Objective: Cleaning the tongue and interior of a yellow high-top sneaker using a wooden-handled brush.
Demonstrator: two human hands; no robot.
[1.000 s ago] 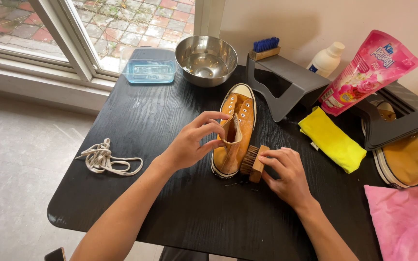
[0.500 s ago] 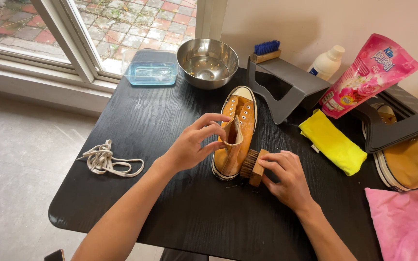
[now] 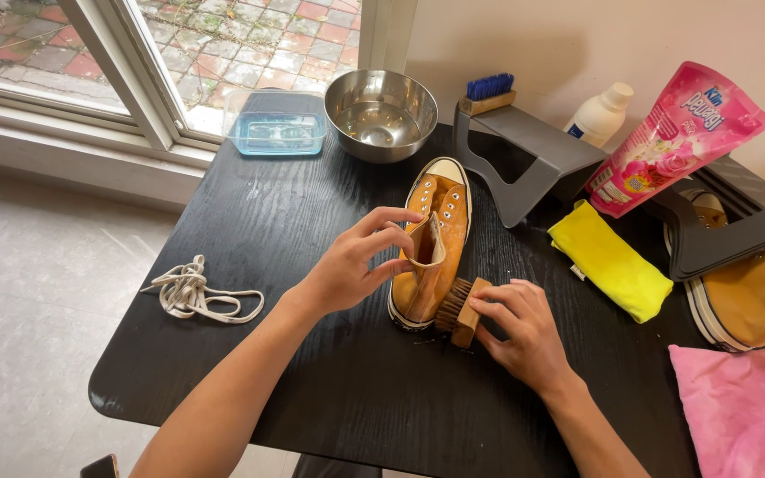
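An orange high-top sneaker (image 3: 440,208) without laces stands on the black table (image 3: 312,230), toe pointing away from me. My left hand (image 3: 356,261) pinches the top of its ankle collar and holds it steady. My right hand (image 3: 520,332) grips a small wooden brush (image 3: 460,307), its brown bristles pressed against the heel side of the sneaker near the white sole.
A bundle of white laces (image 3: 195,290) lies at the left. At the back stand a steel bowl (image 3: 381,113), a clear blue tub (image 3: 274,133), grey shoe racks (image 3: 533,159), a blue-bristled brush (image 3: 487,93), a white bottle (image 3: 599,113), a pink pouch (image 3: 675,133). Yellow cloth (image 3: 608,258), second sneaker (image 3: 745,292), pink cloth (image 3: 741,412) right.
My right hand has slid the brush a little down and toward me along the sneaker's heel. The left hand keeps the same hold.
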